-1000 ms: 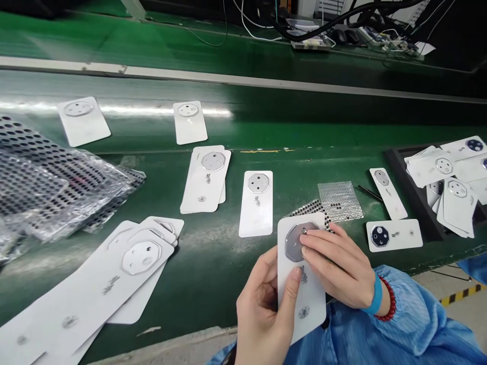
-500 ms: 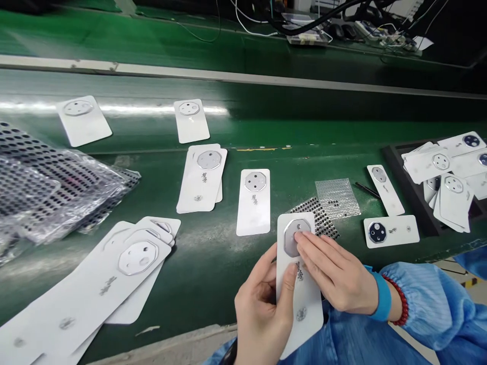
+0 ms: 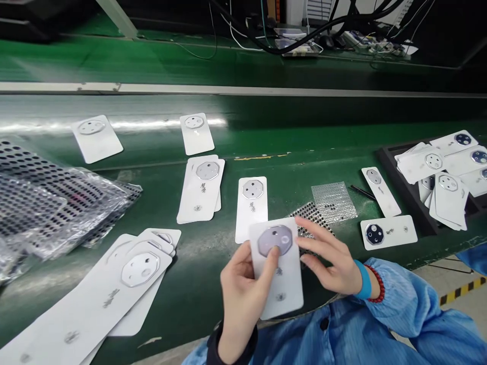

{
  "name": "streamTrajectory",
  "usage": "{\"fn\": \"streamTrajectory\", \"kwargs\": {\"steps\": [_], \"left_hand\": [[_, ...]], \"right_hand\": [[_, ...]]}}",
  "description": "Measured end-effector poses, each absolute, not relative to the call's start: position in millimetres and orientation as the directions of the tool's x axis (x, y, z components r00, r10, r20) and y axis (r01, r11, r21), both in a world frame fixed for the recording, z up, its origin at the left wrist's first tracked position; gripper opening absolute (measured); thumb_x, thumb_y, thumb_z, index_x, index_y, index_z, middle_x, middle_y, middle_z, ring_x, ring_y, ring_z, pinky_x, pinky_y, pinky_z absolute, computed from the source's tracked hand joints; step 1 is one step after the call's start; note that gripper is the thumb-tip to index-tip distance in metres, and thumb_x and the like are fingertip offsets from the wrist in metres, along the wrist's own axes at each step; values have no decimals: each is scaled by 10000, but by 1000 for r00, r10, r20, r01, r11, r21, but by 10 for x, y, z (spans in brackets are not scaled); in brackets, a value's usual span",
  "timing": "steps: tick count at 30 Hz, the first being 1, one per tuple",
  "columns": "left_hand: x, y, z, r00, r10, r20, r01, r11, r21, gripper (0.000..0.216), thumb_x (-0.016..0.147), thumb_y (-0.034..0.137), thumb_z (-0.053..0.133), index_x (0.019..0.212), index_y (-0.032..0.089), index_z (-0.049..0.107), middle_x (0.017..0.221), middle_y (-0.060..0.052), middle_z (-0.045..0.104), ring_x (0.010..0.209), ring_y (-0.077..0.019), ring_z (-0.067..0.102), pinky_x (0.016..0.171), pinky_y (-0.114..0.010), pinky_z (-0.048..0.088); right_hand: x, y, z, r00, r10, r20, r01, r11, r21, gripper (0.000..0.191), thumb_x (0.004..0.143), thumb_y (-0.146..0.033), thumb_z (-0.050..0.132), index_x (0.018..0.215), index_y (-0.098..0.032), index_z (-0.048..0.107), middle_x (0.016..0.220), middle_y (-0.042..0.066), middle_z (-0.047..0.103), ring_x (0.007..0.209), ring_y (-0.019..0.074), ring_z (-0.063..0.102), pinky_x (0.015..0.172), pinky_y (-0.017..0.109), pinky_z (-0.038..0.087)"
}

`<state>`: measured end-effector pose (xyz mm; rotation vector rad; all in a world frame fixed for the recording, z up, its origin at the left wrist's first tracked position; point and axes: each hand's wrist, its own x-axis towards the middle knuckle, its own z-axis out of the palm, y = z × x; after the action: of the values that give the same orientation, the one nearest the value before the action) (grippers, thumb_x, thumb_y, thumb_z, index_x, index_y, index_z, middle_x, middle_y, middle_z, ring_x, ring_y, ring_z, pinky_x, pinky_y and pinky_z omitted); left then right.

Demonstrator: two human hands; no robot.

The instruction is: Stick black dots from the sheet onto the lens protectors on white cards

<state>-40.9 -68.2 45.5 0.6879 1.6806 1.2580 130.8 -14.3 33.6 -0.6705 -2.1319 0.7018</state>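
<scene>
My left hand point(image 3: 243, 291) grips a white phone back cover point(image 3: 285, 289) by its left edge, thumb lying across the silvery octagonal camera ring and fingers behind. The cover faces up, with a dark printed mark and a small round emblem below the ring. At its upper right edge is my right hand point(image 3: 333, 261), fingers apart; whether the fingertips touch the edge I cannot tell. Just behind the hands lies a sheet of small black dots point(image 3: 312, 215), partly hidden, beside a clear dotted sheet point(image 3: 335, 200). Another white cover point(image 3: 251, 210) lies flat behind the left hand.
A fanned stack of covers point(image 3: 125, 284) lies at front left, below plastic-wrapped perforated sheets point(image 3: 57, 213). More covers point(image 3: 201, 190) rest on the green bench. A black tray point(image 3: 409, 203) heaped with covers stands right, near a dark pen-like stick point(image 3: 361, 192).
The right fingers have come off the camera ring to the cover's right edge and spread. The held cover has shifted left and tilted; my left thumb now lies over the ring. The view has moved slightly.
</scene>
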Motion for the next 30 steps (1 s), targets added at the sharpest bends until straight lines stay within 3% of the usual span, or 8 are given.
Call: {"fn": "streamTrajectory", "kwargs": {"steps": [3,7,10,12,15,20,25,30], "left_hand": [[-616,-717,408,-606,744,-282,-18,341,940,418,689,433,783,969,145,670,813,-66,750,631,-191,684,512,-225,528],[-850,-739,335,-595,762,-258,22,336,942,720,715,416,767,1341,217,472,915,-63,749,663,-212,697,532,-267,539],[-843,-679,283,-501,841,-203,201,341,918,387,765,427,681,1066,184,697,911,-77,743,718,-220,689,557,-266,508],[-747,-595,267,-376,891,-255,214,351,912,327,789,460,622,831,168,763,905,-93,752,806,-246,687,640,-292,512],[-560,-458,269,-219,918,-331,63,352,934,320,770,454,653,836,167,778,930,-93,769,897,-267,684,791,-340,511],[-414,-379,272,-97,925,-368,-127,356,926,245,728,376,721,832,165,790,934,-96,778,944,-271,691,871,-351,504],[-441,-388,213,-184,909,-374,-167,346,923,223,724,371,725,799,169,783,905,-87,780,938,-267,686,876,-349,505],[-422,-407,175,-224,933,-282,-13,287,958,196,746,348,710,804,169,767,899,-87,779,889,-258,699,863,-359,520]], "right_hand": [[1482,-7,107,-676,636,372,385,735,-558,472,940,-202,562,1399,-167,459,1462,171,462,1388,271,410,1095,494,435],[1643,84,-206,-736,623,266,490,761,-425,249,913,-225,620,1156,-179,650,1300,155,624,1266,277,556,1042,563,450],[1630,41,-207,-637,648,418,488,758,-433,186,933,-152,575,1094,-171,666,1139,120,717,1109,216,667,1035,501,476],[1590,-17,-105,-566,655,500,488,755,-437,215,926,-129,579,1125,-161,653,1129,123,720,1102,206,667,1040,471,475],[1545,-94,61,-555,615,560,458,788,-412,269,906,-104,598,1167,-153,637,1143,138,711,1110,209,657,1035,453,481],[1538,-87,174,-633,530,565,374,848,-376,240,910,-136,607,1148,-144,635,1098,145,714,1056,213,662,958,448,536],[1540,-28,227,-705,443,554,326,896,-302,154,903,-135,623,1049,-104,662,1031,139,720,996,213,659,922,422,548],[1466,-6,297,-712,508,484,233,822,-520,232,950,-296,571,1089,-127,647,1043,124,704,967,195,654,893,395,568]]}}
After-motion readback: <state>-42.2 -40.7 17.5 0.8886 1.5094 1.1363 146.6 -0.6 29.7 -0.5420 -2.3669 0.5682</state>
